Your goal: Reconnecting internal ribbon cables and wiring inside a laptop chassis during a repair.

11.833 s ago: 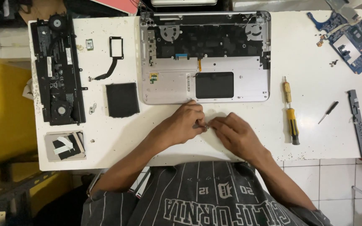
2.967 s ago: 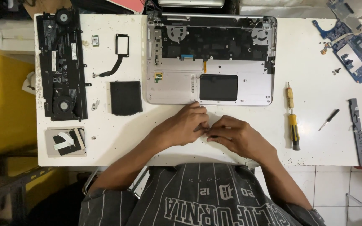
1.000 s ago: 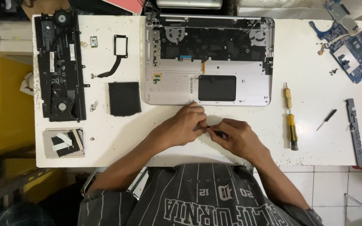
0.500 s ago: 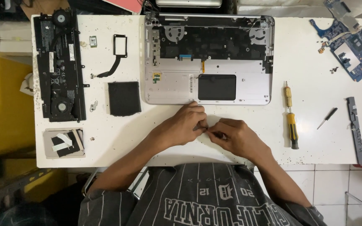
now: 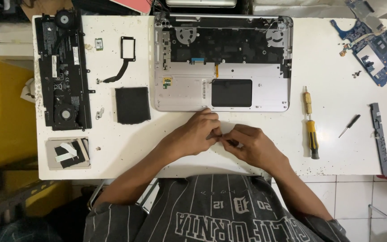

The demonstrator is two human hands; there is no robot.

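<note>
My left hand (image 5: 199, 133) and my right hand (image 5: 252, 145) meet at the near middle of the white table (image 5: 265, 125), fingertips pinched together on a small part that is mostly hidden between them. What the part is cannot be told. Just beyond my hands lies an opened silver laptop base (image 5: 222, 62) with its black inner frame, two fans and a dark trackpad plate exposed.
Left: a long black battery-and-fan assembly (image 5: 63, 71), a black square pad (image 5: 132, 105), a black bracket with ribbon cable (image 5: 125, 54), a small drive (image 5: 68, 153). Right: a yellow-handled screwdriver (image 5: 311, 130), a small black screwdriver (image 5: 349, 126), a grey strip (image 5: 380, 138), a blue circuit board (image 5: 375, 47).
My hands stay pinched together at the same spot; the fingers shift slightly around the small part. Nothing else on the table has moved.
</note>
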